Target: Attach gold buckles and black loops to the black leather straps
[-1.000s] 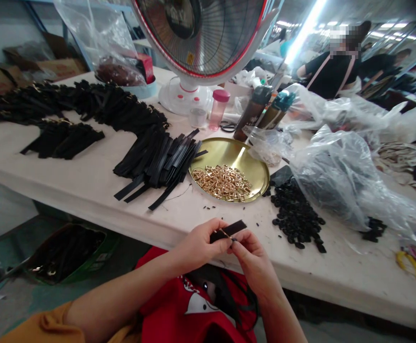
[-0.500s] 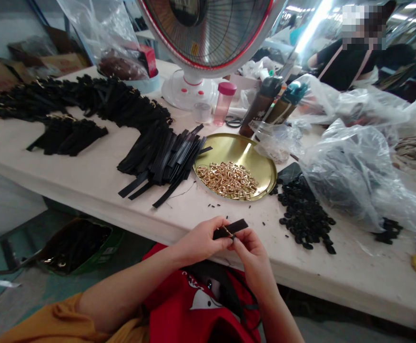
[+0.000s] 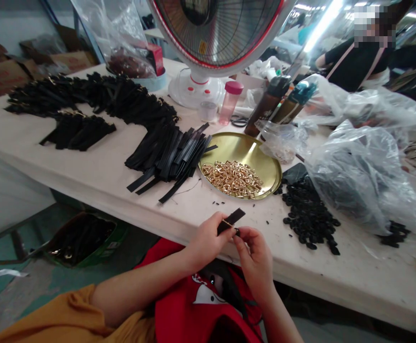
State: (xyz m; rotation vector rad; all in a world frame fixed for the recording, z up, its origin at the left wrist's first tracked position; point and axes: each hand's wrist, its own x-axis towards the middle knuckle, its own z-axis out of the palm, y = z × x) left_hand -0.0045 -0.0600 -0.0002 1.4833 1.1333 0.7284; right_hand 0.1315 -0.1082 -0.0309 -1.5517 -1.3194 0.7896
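Near the table's front edge, my left hand point(image 3: 208, 243) is closed around a short black strap point(image 3: 236, 216), whose free end points up and to the right. A thin gold-coloured metal piece point(image 3: 227, 223) lies across the strap. Close against it, my right hand point(image 3: 256, 252) pinches a small dark piece point(image 3: 236, 231) at the end of the gold metal; its exact kind is too small to tell. Beyond my hands stands a round gold tray point(image 3: 243, 141) with a heap of small gold metal fittings point(image 3: 234, 178). To its right lies a pile of small black pieces point(image 3: 308, 212).
Loose black strips point(image 3: 174, 155) lie left of the tray, and bundled black straps point(image 3: 122, 102) curve behind them. A fan point(image 3: 197, 90), a pink-capped bottle point(image 3: 229, 107) and two dark bottles point(image 3: 267, 107) stand at the back. Plastic bags point(image 3: 358, 176) cover the right side.
The view has shifted slightly, so the table's things appear further right. My right fingers have drawn back a little from the strap, and the dark piece between them shows more.
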